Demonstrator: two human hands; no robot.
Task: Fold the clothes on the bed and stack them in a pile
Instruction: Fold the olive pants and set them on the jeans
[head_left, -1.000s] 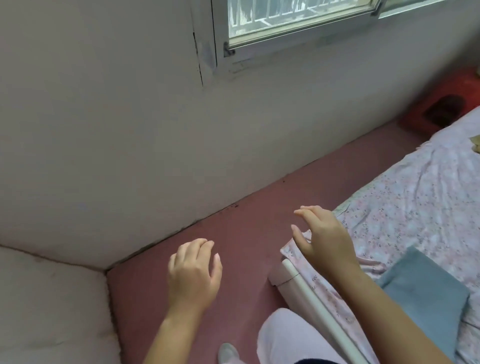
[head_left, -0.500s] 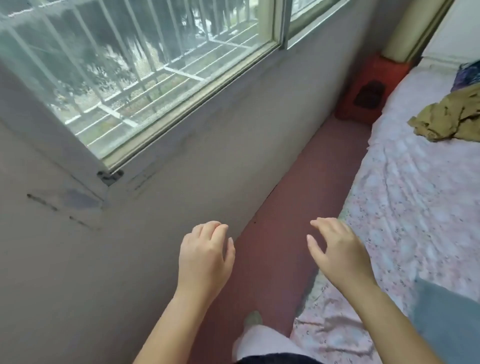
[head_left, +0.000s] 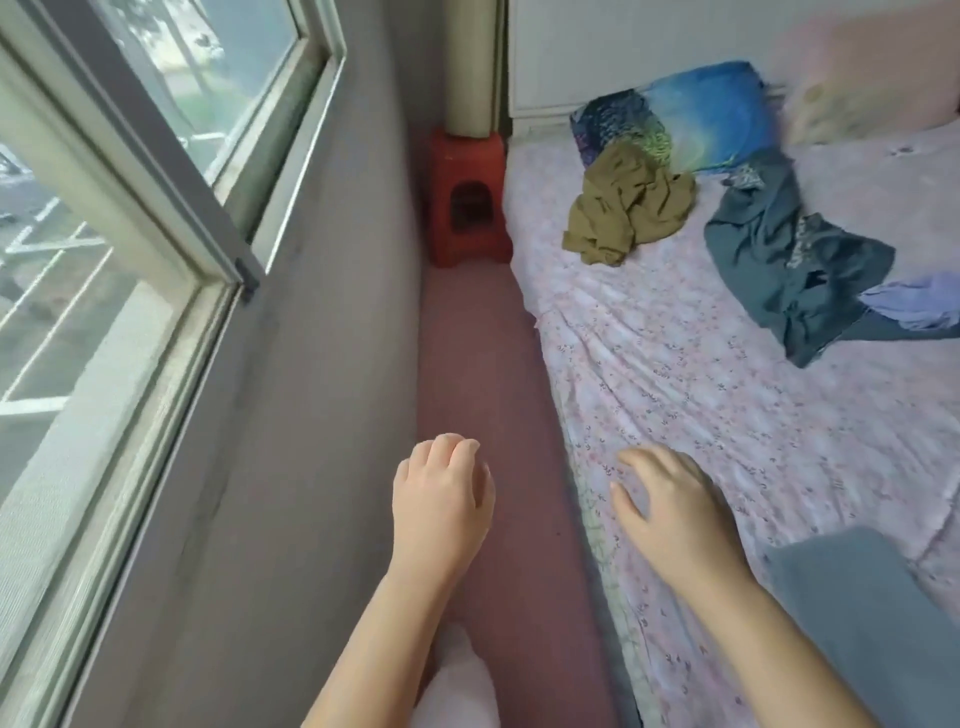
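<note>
Where the picture ends on the right, the lilac cloth and the grey-blue folded cloth are both cut off, so their full shapes cannot be told. Blur softens the far end of the bed: the pink pillow there is little more than a smear, and the blue pillow beside it is partly covered by a dark patterned cloth.

On the flowered pink sheet the clothes lie loose and unfolded. An olive garment is crumpled in a heap near the bed's left edge, touching the patterned cloth. A dark teal garment sprawls to its right, its right part meeting the lilac cloth.

Both garments lie far up the bed, well apart from either hand. The left hand hangs over the red-brown floor between wall and bed, fingers loosely curled, holding nothing. The right hand is above the bed's near edge, fingers relaxed and slightly spread, also empty; whether it touches the sheet cannot be told. The folded cloth lies flat just to the right of that forearm. A red stool stands on the floor at the far end, beside the bed.
</note>
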